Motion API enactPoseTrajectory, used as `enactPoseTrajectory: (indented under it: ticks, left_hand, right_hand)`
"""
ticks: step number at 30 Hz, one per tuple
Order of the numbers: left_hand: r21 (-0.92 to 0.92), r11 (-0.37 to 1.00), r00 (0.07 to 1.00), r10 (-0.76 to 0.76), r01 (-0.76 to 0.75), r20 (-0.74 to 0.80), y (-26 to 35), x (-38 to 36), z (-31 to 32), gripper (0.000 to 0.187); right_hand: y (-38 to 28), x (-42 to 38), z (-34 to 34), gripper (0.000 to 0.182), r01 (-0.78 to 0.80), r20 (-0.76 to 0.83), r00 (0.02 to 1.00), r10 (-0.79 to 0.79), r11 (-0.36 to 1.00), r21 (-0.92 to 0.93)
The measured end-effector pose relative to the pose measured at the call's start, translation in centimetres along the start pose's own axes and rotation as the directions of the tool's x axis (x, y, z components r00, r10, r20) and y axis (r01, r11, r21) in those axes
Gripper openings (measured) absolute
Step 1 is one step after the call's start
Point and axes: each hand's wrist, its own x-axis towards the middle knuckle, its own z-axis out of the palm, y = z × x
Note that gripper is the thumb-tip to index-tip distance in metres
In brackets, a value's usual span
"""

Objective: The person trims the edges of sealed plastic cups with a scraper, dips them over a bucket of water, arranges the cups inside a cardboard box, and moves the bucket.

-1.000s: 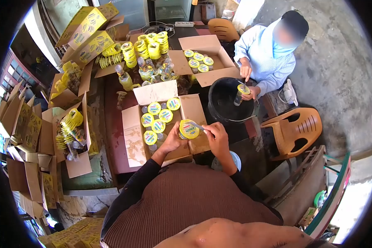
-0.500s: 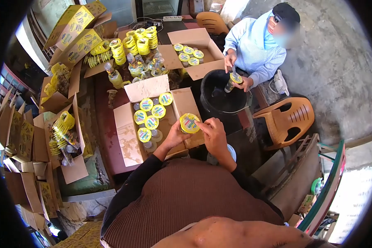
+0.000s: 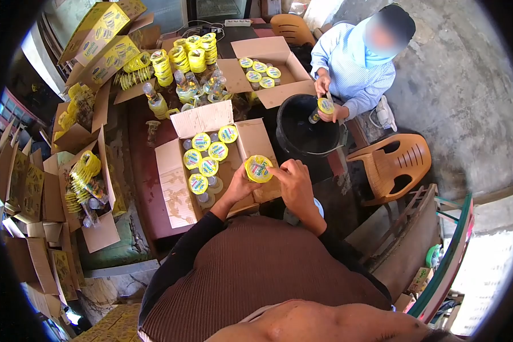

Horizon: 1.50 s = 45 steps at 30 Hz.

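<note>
My left hand (image 3: 240,187) is wrapped round a cup with a round yellow-and-white printed lid (image 3: 259,169), lid facing up, above the right flap of an open carton. The cup's body is mostly hidden by my fingers. At the lid's right edge, my right hand (image 3: 294,185) has its fingers bent and pinched together, a fingertip touching the rim. Whether something thin sits in that pinch I cannot make out. Just left of my hands, the open carton (image 3: 228,174) holds several cups with similar lids (image 3: 208,166) and some clear cup bases.
Across the table, a person in a striped top (image 3: 353,71) holds a similar cup over a black bucket (image 3: 284,137). A second carton (image 3: 293,71) of cups stands behind. Stacked yellow rings (image 3: 163,69) and bottles crowd the back left; cartons (image 3: 109,228) line the left. An orange chair (image 3: 407,159) stands right.
A grey strip seen across the lid earlier no longer shows there. My hands stay nearly in place, with the cup slightly turned. The other person's cup has tilted and risen a little.
</note>
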Motion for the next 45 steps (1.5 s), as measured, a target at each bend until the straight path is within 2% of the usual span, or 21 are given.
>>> enactPoseTrajectory:
  ticks: [6,8,9,12,15,22,25,27,30,33,37,38,40,45]
  left_hand:
    - [0.037,0.999,0.999,0.014,-0.016,0.046,0.4,0.4,0.5,0.061]
    - [-0.089,0.996,1.000,-0.010,0.011,0.012,0.6,0.8,0.7,0.059]
    - [-0.087,0.996,1.000,-0.010,0.012,0.017,0.8,1.1,0.9,0.059]
    - [-0.008,1.000,1.000,-0.006,0.006,0.006,1.6,2.6,1.3,0.061]
    - [0.084,0.993,0.996,0.074,-0.079,0.059,2.4,5.5,2.2,0.061]
    - [-0.143,0.980,0.984,0.151,-0.137,0.096,2.9,13.0,5.7,0.059]
    - [-0.092,0.976,0.973,0.206,-0.197,0.104,1.8,15.7,6.9,0.056]
    - [-0.123,0.971,0.970,0.217,-0.203,0.107,0.9,17.0,7.9,0.055]
    - [0.010,0.983,0.979,0.182,-0.184,0.094,-0.2,18.1,9.0,0.057]
    - [0.025,0.990,0.987,0.136,-0.139,0.081,-1.5,18.6,10.0,0.057]
    - [-0.010,0.999,0.996,0.046,-0.046,0.075,-3.6,19.3,10.7,0.057]
    - [0.079,0.997,0.999,0.008,-0.012,0.051,-4.1,19.4,10.6,0.055]
    - [0.083,0.997,0.997,0.004,-0.010,0.077,-4.1,19.3,10.6,0.054]
    - [0.094,0.996,0.987,-0.011,-0.004,0.160,-6.0,19.1,9.9,0.054]
  right_hand:
    - [0.1,0.4,0.6,0.031,0.024,-0.008,1.000,-0.025,0.999,-0.037]
    - [0.3,0.6,0.1,0.031,0.012,-0.010,1.000,-0.013,0.999,-0.042]
    - [0.4,0.7,-0.1,0.031,0.001,-0.009,1.000,-0.001,0.999,-0.045]
    - [1.3,1.4,-0.5,0.029,0.025,-0.025,0.999,-0.027,0.996,-0.084]
    - [2.7,2.6,-1.2,0.026,0.032,-0.072,0.996,-0.044,0.988,-0.152]
    - [7.5,5.7,-4.2,0.022,-0.015,-0.178,0.984,-0.029,0.971,-0.238]
    - [10.0,6.0,-5.1,0.021,-0.037,-0.188,0.982,-0.017,0.959,-0.280]
    - [11.7,5.9,-5.5,0.020,-0.020,-0.191,0.980,-0.047,0.943,-0.331]
    - [13.8,5.2,-6.4,0.022,-0.057,-0.216,0.976,-0.012,0.949,-0.310]
    - [15.3,4.6,-7.8,0.020,-0.113,-0.219,0.975,0.044,0.943,-0.314]
    - [17.6,3.7,-8.8,0.020,-0.118,-0.232,0.972,0.045,0.943,-0.311]
    - [18.0,3.6,-9.0,0.020,-0.125,-0.244,0.968,0.050,0.944,-0.305]
    - [18.6,3.5,-8.9,0.020,-0.134,-0.252,0.966,0.058,0.945,-0.298]
    - [19.9,3.3,-6.5,0.020,0.007,-0.224,0.973,-0.049,0.982,-0.187]
